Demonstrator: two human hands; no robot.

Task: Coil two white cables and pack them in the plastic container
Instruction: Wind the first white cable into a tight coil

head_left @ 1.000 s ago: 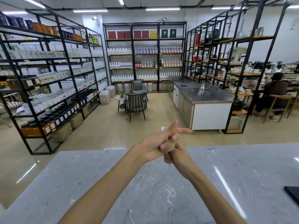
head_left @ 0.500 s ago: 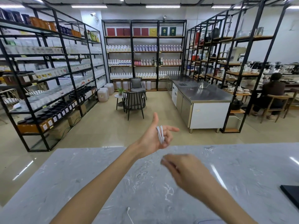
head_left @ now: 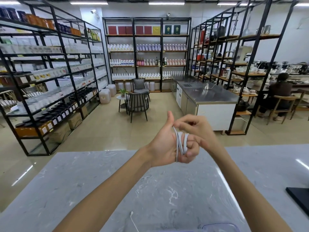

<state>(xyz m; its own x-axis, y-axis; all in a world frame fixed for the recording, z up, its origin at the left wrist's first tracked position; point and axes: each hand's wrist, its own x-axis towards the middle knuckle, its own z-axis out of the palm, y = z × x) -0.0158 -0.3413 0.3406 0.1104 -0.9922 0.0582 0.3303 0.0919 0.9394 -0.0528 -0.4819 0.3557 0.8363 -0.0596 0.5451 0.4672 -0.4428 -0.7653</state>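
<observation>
A white cable (head_left: pixel 181 142) is wound in several loops round the fingers of my left hand (head_left: pixel 164 144), which is raised above the marble table with thumb up and fingers curled over the coil. My right hand (head_left: pixel 198 129) is just behind and right of it, pinching the cable's free strand near the left thumb. A second white cable (head_left: pixel 133 221) lies on the table at the bottom edge, its plug end pointing away from me. The clear plastic container (head_left: pixel 219 227) shows only its rim at the bottom edge.
The grey marble table (head_left: pixel 83 190) fills the lower view. A black flat object (head_left: pixel 299 198) lies at its right edge. Beyond are black shelving racks, chairs, a steel counter and a seated person at far right.
My right hand rose from low over the table to meet the left hand again, laying another turn of cable round the left fingers. The left hand stayed raised.
</observation>
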